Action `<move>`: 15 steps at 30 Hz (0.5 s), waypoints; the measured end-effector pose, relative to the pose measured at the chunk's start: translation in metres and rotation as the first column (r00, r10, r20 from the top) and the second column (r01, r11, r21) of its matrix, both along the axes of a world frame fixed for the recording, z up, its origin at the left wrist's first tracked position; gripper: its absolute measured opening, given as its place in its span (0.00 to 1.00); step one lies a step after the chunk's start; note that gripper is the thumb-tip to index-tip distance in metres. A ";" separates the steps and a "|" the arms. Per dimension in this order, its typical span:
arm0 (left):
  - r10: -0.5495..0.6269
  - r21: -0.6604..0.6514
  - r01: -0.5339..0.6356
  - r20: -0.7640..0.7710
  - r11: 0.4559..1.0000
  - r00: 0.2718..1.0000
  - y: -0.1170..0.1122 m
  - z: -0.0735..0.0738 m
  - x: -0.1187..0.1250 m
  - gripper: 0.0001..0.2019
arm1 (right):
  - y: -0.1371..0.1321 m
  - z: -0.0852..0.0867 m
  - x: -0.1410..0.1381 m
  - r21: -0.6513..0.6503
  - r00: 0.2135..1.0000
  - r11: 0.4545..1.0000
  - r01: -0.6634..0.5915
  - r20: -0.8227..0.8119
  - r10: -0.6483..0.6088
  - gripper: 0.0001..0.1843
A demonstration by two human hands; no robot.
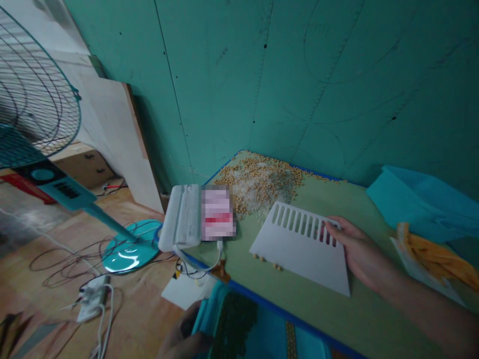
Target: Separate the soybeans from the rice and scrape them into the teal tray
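Observation:
My right hand [357,252] grips a flat white plastic scraper [299,254] with a row of slots, the thumb on its upper face. The scraper rests low over the green tabletop [254,281], and a few soybeans [277,267] lie along its front edge. At the table's front edge, my left hand [190,331] is wrapped round the left rim of a blue plastic bin [207,314]. Dark green grains [234,326] and a narrow strip of tan beans show inside the bin. Farther back, a pile of soybeans [250,172] mixed with whitish, translucent grains [269,184] spreads over the table's corner.
A phone [219,214] with a cable leans against a white device [183,217] on the table's left. Teal cloth [422,199] and orange cloth [441,254] lie right. A fan [71,187], loose cables and a power strip [93,296] stand left. A green wall [232,89] rises behind.

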State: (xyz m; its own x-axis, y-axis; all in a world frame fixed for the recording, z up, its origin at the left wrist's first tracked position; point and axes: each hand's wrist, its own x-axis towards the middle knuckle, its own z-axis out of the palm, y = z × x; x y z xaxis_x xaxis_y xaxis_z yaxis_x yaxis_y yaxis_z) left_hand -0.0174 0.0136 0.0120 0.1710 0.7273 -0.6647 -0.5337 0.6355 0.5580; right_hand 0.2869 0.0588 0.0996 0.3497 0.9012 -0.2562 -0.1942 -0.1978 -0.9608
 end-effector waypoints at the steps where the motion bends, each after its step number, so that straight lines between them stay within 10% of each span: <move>1: -0.002 0.008 0.002 0.003 1.000 1.000 0.000 0.002 0.002 0.17 | -0.001 0.001 -0.002 -0.011 1.000 1.000 -0.004 -0.001 0.004 0.17; 15: -0.101 0.177 0.113 -0.076 0.978 0.992 0.000 0.007 0.017 0.15 | -0.019 0.008 -0.010 -0.067 1.000 0.998 -0.008 -0.030 0.006 0.18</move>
State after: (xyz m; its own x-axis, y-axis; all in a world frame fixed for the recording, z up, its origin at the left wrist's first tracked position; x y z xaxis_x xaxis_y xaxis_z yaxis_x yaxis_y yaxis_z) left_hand -0.0004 0.0133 0.0189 0.2144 0.8161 -0.5366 -0.4265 0.5725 0.7003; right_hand 0.2765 0.0396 0.1072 0.3349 0.8839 -0.3264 -0.2206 -0.2632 -0.9392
